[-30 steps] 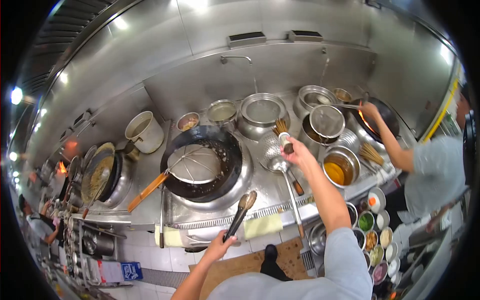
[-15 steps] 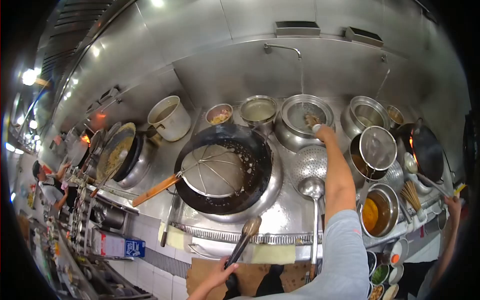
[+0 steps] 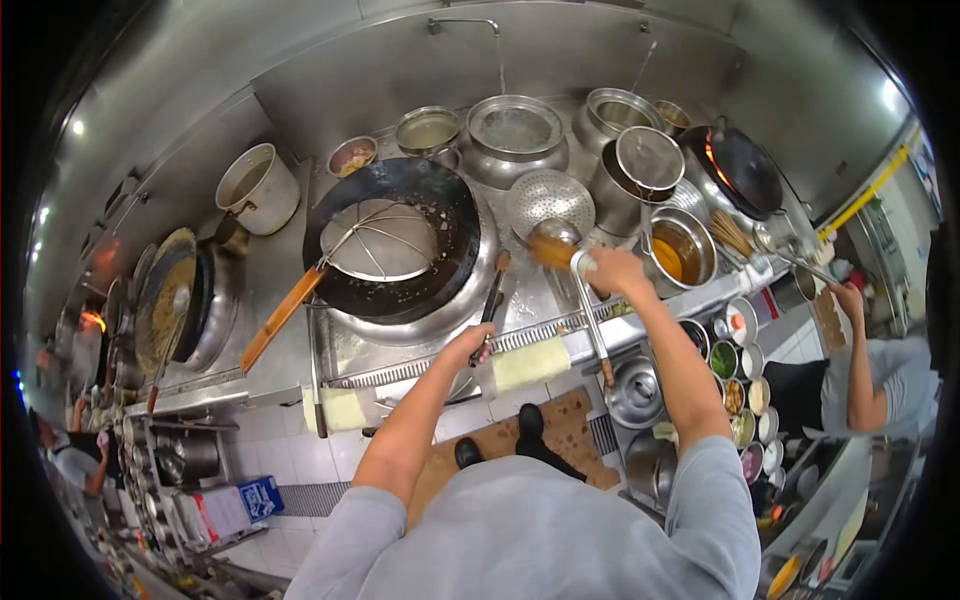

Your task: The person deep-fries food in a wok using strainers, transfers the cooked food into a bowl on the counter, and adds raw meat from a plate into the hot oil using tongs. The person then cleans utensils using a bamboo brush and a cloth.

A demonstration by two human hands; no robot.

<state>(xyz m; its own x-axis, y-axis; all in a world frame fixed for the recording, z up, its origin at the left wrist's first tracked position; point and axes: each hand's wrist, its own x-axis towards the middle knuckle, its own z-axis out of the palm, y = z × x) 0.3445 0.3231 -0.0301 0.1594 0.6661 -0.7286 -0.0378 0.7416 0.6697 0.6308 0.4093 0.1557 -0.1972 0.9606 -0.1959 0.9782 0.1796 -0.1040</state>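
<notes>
My left hand (image 3: 468,345) is closed around a long dark-handled utensil with a brown tip (image 3: 502,262), upright at the stove's front edge. Its exact kind is unclear. My right hand (image 3: 615,272) grips a short brown-bristled brush (image 3: 552,250), smeared by motion. This brush is over the bowl of a metal ladle (image 3: 560,230), whose handle slants toward me beneath the hand. Behind the ladle lies a perforated skimmer (image 3: 535,195). Left of both hands, a black wok (image 3: 450,255) contains white bits, and a round mesh strainer (image 3: 378,238) with a wooden handle lies across it.
A water pot (image 3: 512,160) stands under a running tap (image 3: 465,22). To the right are a pot of orange liquid (image 3: 700,235) and a dark wok beside a flame (image 3: 745,170). Another person's hand (image 3: 848,298) grips a handle there. Small ingredient bowls (image 3: 735,395) sit below.
My right hand has come from the water pot, with the brush, down toward the front edge by the ladle. My left hand still holds the dark-handled utensil, now more upright. The view has shifted.
</notes>
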